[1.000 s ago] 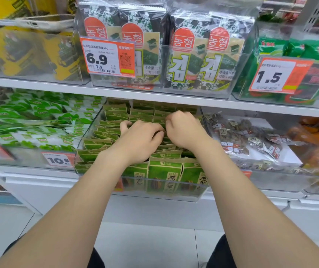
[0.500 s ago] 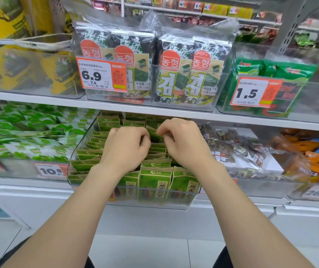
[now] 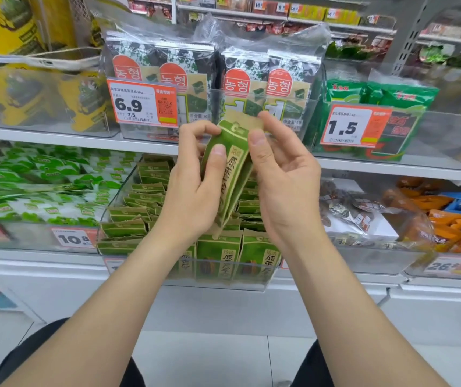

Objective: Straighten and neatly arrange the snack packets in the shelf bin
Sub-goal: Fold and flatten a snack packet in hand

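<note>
One green packet (image 3: 230, 163) is held in the air above the bin (image 3: 113, 212), in front of the upper shelf's edge. It is tilted, with its tan top seal pointing up and slightly right. The left hand (image 3: 193, 191) grips its left side, thumb across the printed front and fingers curled behind. The right hand (image 3: 282, 188) pinches the seal's top right corner between thumb and forefinger, its other fingers loosely bent.

Many matching packets (image 3: 142, 196) fill the clear bin, which sits on the lower shelf (image 3: 56, 261). Those at the bin's front wall stand upright and face out. Those along its left side lean back in uneven steps.

Just left of the bin lie white-and-green packs (image 3: 28, 191), with a price tag (image 3: 74, 238) reading 10.8 at the front edge. To the right lie brown bags (image 3: 358, 213).

On the upper shelf (image 3: 70, 134), right behind the hands, stand dark seaweed packs (image 3: 162, 65) with a 6.9 tag (image 3: 142, 103).
</note>
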Demonstrator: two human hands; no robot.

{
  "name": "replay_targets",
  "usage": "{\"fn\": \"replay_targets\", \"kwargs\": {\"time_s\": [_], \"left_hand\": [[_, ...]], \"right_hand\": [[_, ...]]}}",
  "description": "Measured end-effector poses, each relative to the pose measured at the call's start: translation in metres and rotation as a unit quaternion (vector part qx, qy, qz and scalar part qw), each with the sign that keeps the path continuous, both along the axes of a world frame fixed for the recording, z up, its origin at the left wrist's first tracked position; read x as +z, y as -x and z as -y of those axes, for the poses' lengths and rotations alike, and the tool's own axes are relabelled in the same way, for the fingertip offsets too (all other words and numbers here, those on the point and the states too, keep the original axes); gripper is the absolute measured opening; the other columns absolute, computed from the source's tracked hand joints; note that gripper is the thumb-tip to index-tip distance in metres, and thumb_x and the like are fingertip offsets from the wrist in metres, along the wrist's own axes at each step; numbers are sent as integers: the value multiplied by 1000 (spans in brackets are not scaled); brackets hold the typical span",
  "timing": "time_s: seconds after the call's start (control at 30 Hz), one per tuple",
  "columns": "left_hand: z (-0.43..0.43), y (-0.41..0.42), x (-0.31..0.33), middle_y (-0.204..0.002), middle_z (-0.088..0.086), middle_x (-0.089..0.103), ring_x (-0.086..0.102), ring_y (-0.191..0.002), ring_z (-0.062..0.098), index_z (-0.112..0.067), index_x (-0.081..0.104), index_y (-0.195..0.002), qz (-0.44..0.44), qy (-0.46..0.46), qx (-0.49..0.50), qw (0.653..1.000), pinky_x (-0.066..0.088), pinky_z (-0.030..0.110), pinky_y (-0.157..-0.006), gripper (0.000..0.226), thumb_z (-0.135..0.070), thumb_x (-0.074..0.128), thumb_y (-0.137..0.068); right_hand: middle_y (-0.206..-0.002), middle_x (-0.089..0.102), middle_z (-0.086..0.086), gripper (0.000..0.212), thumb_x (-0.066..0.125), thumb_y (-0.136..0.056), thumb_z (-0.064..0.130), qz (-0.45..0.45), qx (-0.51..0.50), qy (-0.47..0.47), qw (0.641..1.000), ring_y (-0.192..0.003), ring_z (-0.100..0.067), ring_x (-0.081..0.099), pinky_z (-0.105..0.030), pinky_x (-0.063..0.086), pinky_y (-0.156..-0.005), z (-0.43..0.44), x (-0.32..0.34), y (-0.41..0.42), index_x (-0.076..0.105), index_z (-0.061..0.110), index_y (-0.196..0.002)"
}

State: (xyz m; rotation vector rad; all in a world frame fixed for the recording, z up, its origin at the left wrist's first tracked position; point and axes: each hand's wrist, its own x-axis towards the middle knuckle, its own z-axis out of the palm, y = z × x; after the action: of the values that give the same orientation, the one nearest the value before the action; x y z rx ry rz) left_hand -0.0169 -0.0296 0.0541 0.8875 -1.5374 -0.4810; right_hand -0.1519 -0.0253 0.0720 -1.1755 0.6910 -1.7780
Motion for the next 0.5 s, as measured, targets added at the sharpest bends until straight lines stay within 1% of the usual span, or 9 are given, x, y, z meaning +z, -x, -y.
{"fn": "replay_targets", "kwargs": {"time_s": [0.07, 0.13, 0.17, 0.2, 0.23, 0.3, 0.33, 0.43, 0.5], "left_hand": [[-1, 3, 1, -79, -9, 59, 54, -68, 14, -23, 51, -129, -61, -69, -20, 996, 44, 27, -64, 17, -20, 45, -113], [-2, 7, 3, -77, 4, 61, 54, -66, 19, -19, 57, -123, -131, -135, -46, 981, 43, 27, -58, 14, -17, 48, -112], [-2, 8, 3, -79, 4, 64, 58, -66, 15, -15, 59, -117, -158, -154, -58, 974, 45, 24, -58, 10, -18, 52, -111], [-3, 8, 4, -80, 2, 66, 62, -67, 10, -14, 61, -108, -179, -166, -71, 967, 47, 21, -60, 9, -21, 56, -110], [-3, 8, 5, -76, -2, 66, 62, -66, 7, -15, 59, -97, -194, -171, -84, 962, 47, 19, -60, 16, -26, 59, -108], [-4, 9, 8, -66, -7, 62, 60, -59, 7, -17, 51, -83, -218, -175, -113, 953, 46, 19, -58, 30, -31, 66, -104], [-3, 8, 8, -65, -4, 62, 61, -60, 10, -17, 50, -81, -231, -176, -125, 949, 48, 21, -59, 32, -31, 68, -103], [-3, 3, 9, -72, 5, 65, 65, -72, 22, -16, 53, -79, -244, -180, -140, 943, 53, 32, -70, 33, -31, 72, -100], [-2, -1, 8, -69, 1, 60, 58, -66, 18, -14, 57, -81, -221, -176, -124, 951, 46, 32, -64, 31, -34, 69, -102]], "right_hand": [[-124, 77, -13, 33, 71, -100, 9, -29, 1, -10, 1000, -116, -23, 71, -44, 55, -109, 2, -4, -3, 70, 3, -132], [-120, 78, -15, 27, 70, -101, 12, -31, -9, -45, 998, -110, -26, 72, -52, 56, -107, 5, -11, -8, 74, 1, -125], [-116, 79, -16, 23, 70, -101, 12, -13, -14, -74, 997, -104, -26, 71, -52, 56, -103, 6, -13, -10, 76, 0, -121], [-110, 79, -15, 20, 70, -101, 12, 5, -22, -101, 995, -97, -25, 71, -49, 57, -98, 7, -14, -12, 77, -1, -116], [-100, 79, -12, 18, 70, -101, 11, 9, -33, -119, 992, -89, -22, 69, -45, 58, -90, 7, -15, -14, 78, -2, -112], [-81, 73, -4, 16, 70, -100, 10, -25, -62, -121, 990, -73, -12, 61, -32, 53, -73, 8, -15, -16, 78, -4, -101], [-75, 71, -2, 16, 70, -100, 10, -46, -74, -108, 990, -68, -9, 57, -28, 50, -69, 7, -16, -17, 78, -4, -97], [-72, 71, 2, 18, 70, -102, 12, -87, -90, -57, 990, -63, -5, 58, -21, 49, -63, 5, -17, -17, 77, 0, -91], [-70, 68, 4, 18, 70, -103, 14, -119, -103, -34, 987, -62, -4, 55, -21, 47, -60, 4, -18, -15, 76, 4, -89]]}}
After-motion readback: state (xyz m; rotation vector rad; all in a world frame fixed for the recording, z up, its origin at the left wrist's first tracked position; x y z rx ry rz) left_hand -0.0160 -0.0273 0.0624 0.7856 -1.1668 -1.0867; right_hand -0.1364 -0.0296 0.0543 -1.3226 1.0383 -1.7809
